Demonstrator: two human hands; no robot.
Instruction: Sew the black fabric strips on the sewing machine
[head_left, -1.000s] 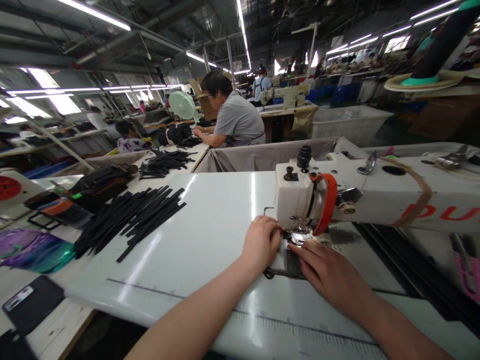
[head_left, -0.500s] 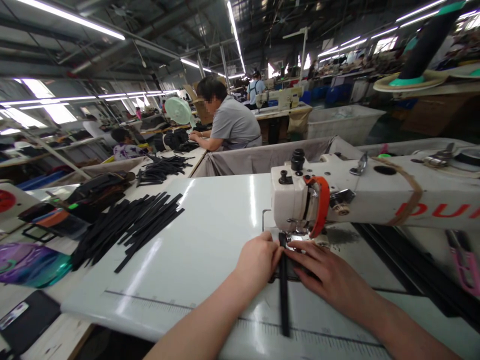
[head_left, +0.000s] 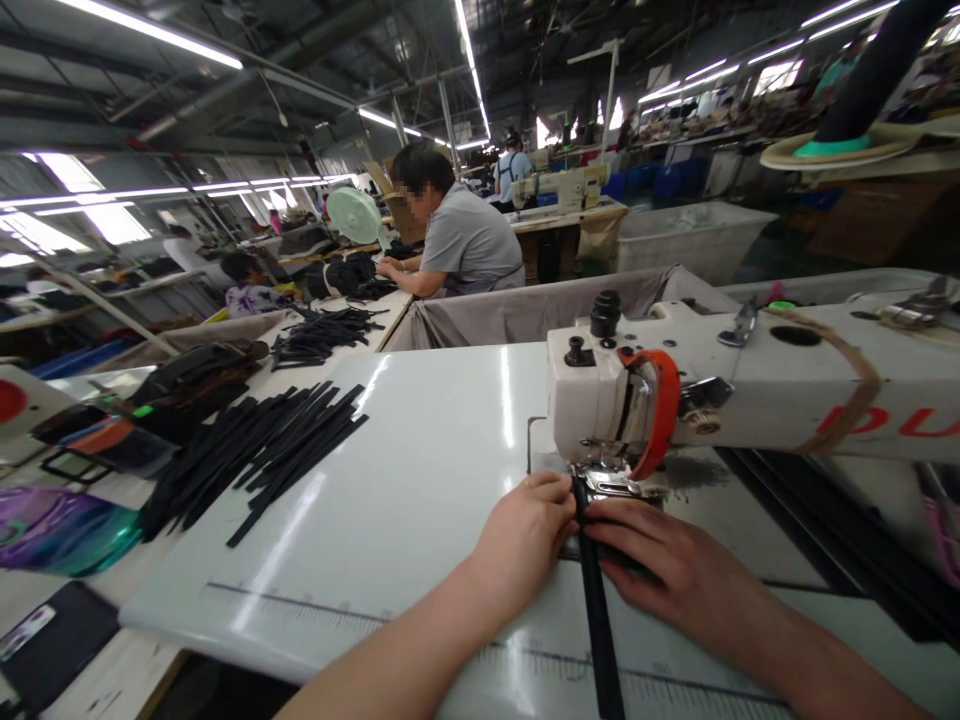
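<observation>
A narrow black fabric strip (head_left: 598, 620) runs from the presser foot (head_left: 611, 484) of a white sewing machine (head_left: 589, 385) toward me, down to the picture's lower edge. My left hand (head_left: 529, 532) is closed at the strip's left side just before the foot, fingers curled and pinching its edge. From the other side, my right hand (head_left: 667, 560) presses its fingertips together against the strip; its thumb is mostly hidden underneath. The strip's far end is lost under the machine head.
Many black strips (head_left: 262, 450) lie in a pile on the table's left, and longer black bands (head_left: 817, 530) lie right of the needle area. A black phone-like slab (head_left: 56, 640) rests at lower left. Across the cloth-lined bin (head_left: 510, 312) a co-worker in grey (head_left: 476, 240) bends over a bench.
Both hands stay at the strip, slightly lower relative to the presser foot, which shows more now. The strip's near end has come closer to me. The view has shifted a little.
</observation>
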